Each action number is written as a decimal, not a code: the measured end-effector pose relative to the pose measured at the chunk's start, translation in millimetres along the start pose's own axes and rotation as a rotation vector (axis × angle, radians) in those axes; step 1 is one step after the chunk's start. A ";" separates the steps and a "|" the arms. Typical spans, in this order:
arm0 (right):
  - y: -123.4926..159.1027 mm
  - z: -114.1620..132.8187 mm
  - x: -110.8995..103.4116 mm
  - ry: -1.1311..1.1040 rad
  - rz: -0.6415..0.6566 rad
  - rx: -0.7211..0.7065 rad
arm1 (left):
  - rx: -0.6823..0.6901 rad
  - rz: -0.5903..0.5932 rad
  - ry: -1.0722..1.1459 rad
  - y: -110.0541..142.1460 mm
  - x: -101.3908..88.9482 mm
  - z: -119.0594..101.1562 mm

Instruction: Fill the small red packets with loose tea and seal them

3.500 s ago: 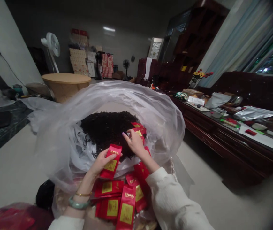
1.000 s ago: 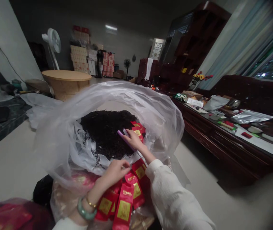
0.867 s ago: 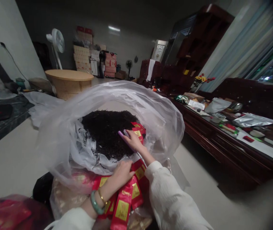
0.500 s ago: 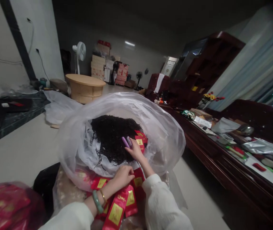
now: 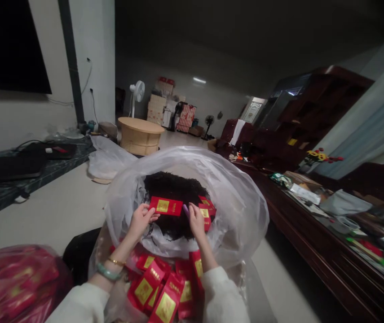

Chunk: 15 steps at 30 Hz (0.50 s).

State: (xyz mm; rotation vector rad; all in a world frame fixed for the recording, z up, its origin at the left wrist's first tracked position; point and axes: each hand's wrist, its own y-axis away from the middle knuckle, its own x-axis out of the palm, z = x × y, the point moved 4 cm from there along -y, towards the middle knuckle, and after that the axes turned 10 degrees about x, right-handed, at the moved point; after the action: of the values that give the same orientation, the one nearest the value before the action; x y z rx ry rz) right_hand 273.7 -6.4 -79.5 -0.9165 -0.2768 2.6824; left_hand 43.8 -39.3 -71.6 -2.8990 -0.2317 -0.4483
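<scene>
My left hand (image 5: pixel 143 217) pinches one end of a flat red packet (image 5: pixel 166 206) with a gold label, held level over the open plastic bag. My right hand (image 5: pixel 196 219) is closed around a slim purple tool (image 5: pixel 186 211), its tip close to the packet's right end; its exact kind does not show. Below them, dark, thin, twisted dried leaves (image 5: pixel 174 183) fill the middle of the large clear plastic bag (image 5: pixel 242 215). A few red packets (image 5: pixel 206 213) lie on the leaves at the right. Several more red packets (image 5: pixel 166 303) lie in front, between my forearms.
A pink-red bag of packets (image 5: pixel 16 282) sits at the lower left beside a black bag (image 5: pixel 80 253). To the right runs a long dark wooden table (image 5: pixel 299 233) with clutter on top. A round wooden stand (image 5: pixel 140 134) and a white fan (image 5: pixel 139 92) are farther back.
My left hand has risen from the front packets and moved left, with a red packet now in it. My right hand still has the purple tool, turned more upright. The view has shifted left.
</scene>
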 end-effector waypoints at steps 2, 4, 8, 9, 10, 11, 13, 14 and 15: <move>10.7 17.6 9.9 -0.088 0.021 -0.018 | 0.002 -0.023 0.030 1.8 1.8 2.4; 20.5 33.5 18.0 -0.137 0.008 -0.048 | -0.005 -0.025 0.049 3.4 4.7 5.1; 29.9 50.3 25.5 -0.147 -0.060 -0.096 | -0.067 0.002 0.040 3.5 6.0 9.7; 30.4 51.8 26.6 -0.146 -0.065 -0.107 | -0.089 0.009 0.032 2.8 5.3 10.8; 30.4 52.5 27.8 -0.147 -0.067 -0.114 | -0.104 0.011 0.026 1.7 4.2 11.8; 30.0 52.7 29.0 -0.149 -0.069 -0.115 | -0.115 0.013 0.022 0.5 3.2 12.8; 28.7 52.3 31.9 -0.153 -0.076 -0.107 | -0.126 0.009 0.018 -2.0 2.0 15.3; 27.9 52.0 33.4 -0.158 -0.082 -0.103 | -0.130 0.004 0.015 -3.0 1.8 16.9; 27.2 51.7 34.9 -0.167 -0.090 -0.100 | -0.134 -0.002 0.013 -3.8 2.2 18.7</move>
State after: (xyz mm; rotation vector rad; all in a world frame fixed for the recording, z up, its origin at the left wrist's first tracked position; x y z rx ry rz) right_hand 209.5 -24.8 -66.3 -0.6891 -0.4806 2.6854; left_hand 50.5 -31.3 -87.7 -3.0252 -0.2102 -0.5010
